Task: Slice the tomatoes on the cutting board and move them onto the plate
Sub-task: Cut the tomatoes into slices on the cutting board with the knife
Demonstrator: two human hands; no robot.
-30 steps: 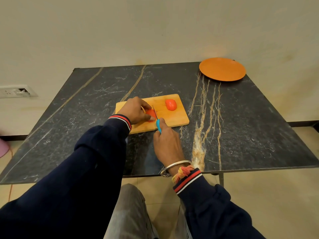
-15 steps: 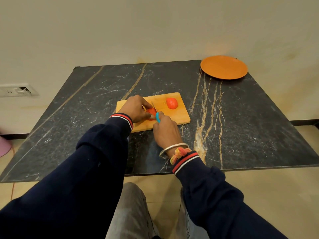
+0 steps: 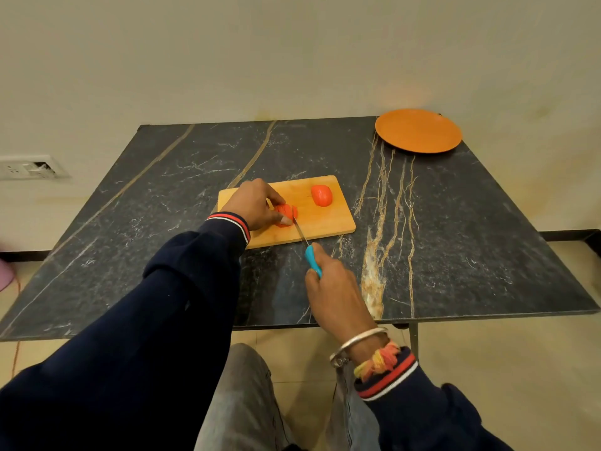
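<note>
The left hand (image 3: 257,205) curls over the cut tomato (image 3: 287,213) on the cutting board (image 3: 325,222), pinning it. The knife (image 3: 307,246) blade meets its right side, seemingly mid-slice. The right hand (image 3: 335,288) grips the blue handle. A tomato half (image 3: 322,195) lies farther right, and the plate (image 3: 418,130) sits well apart.

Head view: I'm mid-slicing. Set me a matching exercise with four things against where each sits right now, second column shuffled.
Things:
1. plate
2. knife
3. cut tomato
4. other tomato

Places:
A. held on the cutting board by the left hand
B. far right corner of the table, nothing on it
C. alone near the board's right end
D. gripped by the right hand, blade at the cut tomato

Pairs: 1-B, 2-D, 3-A, 4-C
</note>
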